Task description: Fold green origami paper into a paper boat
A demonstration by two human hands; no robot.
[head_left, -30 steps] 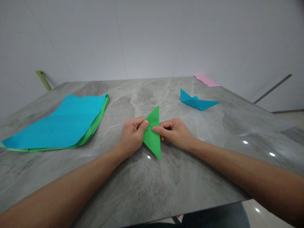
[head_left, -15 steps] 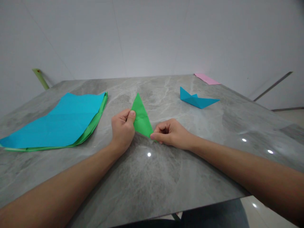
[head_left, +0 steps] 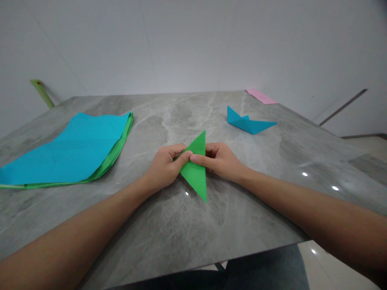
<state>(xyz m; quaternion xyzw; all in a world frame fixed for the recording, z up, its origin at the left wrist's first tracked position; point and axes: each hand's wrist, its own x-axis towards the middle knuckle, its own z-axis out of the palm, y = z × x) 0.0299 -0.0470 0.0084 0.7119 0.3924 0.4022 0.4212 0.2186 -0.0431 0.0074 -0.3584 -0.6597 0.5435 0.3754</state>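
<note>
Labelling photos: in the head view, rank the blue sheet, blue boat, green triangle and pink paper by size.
Blue sheet largest. Green triangle and blue boat look alike, unranked. Pink paper smallest, but farthest away.

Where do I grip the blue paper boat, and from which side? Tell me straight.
Pinch the boat across its middle, coming from the near side: it lies low on the table, tapering to thin points, and its long lower edge faces the right hand.

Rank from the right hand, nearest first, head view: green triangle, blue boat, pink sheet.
From the right hand:
1. Green triangle: touching the hand, on its left.
2. Blue boat: ahead, slightly right.
3. Pink sheet: farthest, ahead and to the right.
</note>
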